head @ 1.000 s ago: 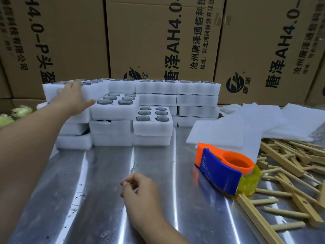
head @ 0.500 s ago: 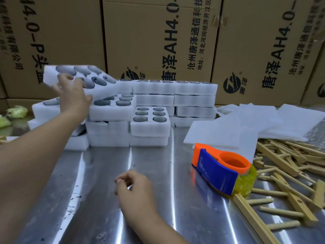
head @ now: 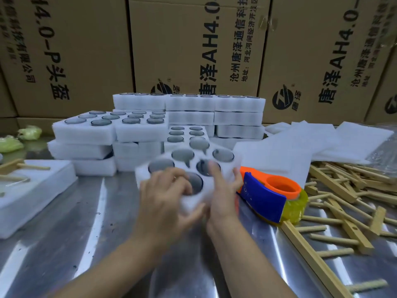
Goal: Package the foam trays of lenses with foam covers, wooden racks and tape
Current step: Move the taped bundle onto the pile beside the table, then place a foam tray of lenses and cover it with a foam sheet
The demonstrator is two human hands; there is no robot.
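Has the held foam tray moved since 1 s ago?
Yes. The white foam lens tray moved rightward and nearer, now right beside the orange-and-blue tape dispenser.

Tray stacks [head: 150, 130] behind tape dispenser [head: 272, 194]; racks [head: 343, 190] right

Matt white foam tray [head: 187, 168]; glossy steel table [head: 90, 222]; raw wooden racks [head: 343, 203].

Two bare forearms [head: 120, 261] end in a bare left grip [head: 167, 201] and right grip [head: 223, 196]; a small glint on a left finger is possibly a ring [head: 175, 178].
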